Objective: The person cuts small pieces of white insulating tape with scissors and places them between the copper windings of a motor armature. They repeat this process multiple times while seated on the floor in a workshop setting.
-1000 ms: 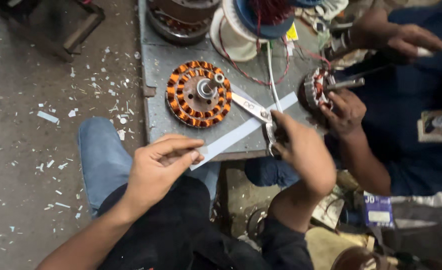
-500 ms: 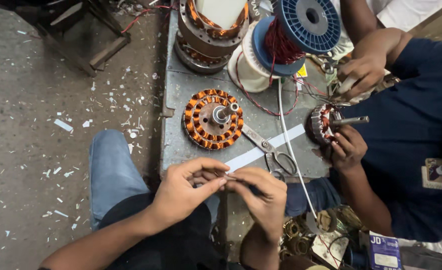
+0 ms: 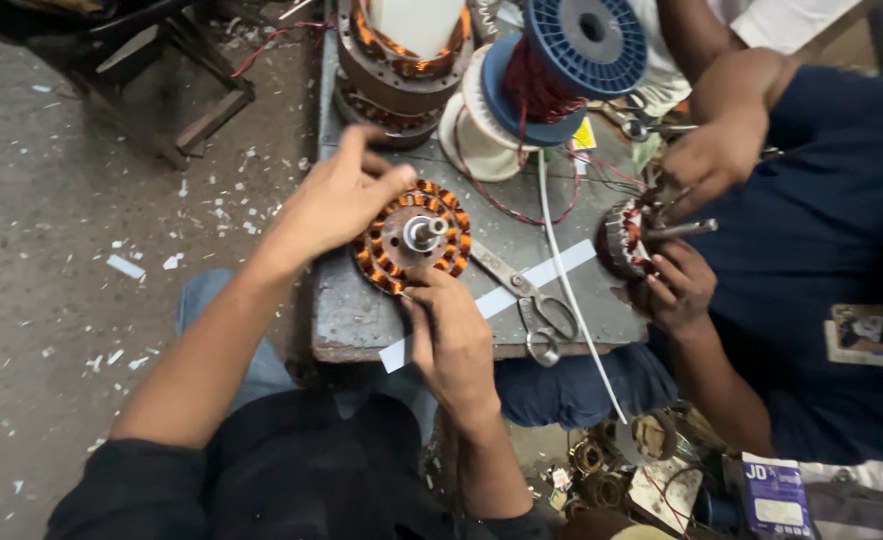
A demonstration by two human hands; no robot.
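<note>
- The copper-wound stator (image 3: 412,238) is lying flat near the front edge of the grey metal bench (image 3: 342,320), its steel shaft (image 3: 428,231) pointing up.
- The left hand (image 3: 334,200) is steadying the stator's far rim, fingers spread.
- The right hand (image 3: 454,335) is pressing pinched fingertips into a near slot; whether they are holding anything cannot be told.
- Most slots are already showing copper windings, so the work is looking well along.
- Scissors (image 3: 530,302) and a white paper strip (image 3: 497,300) are lying just beside it; a co-worker's hand (image 3: 677,290) is gripping another wound core (image 3: 622,238).

Both hands left the white strip (image 3: 507,297): left hand (image 3: 337,205) and right hand (image 3: 452,335) now apparently touch the stator (image 3: 414,237).
</note>
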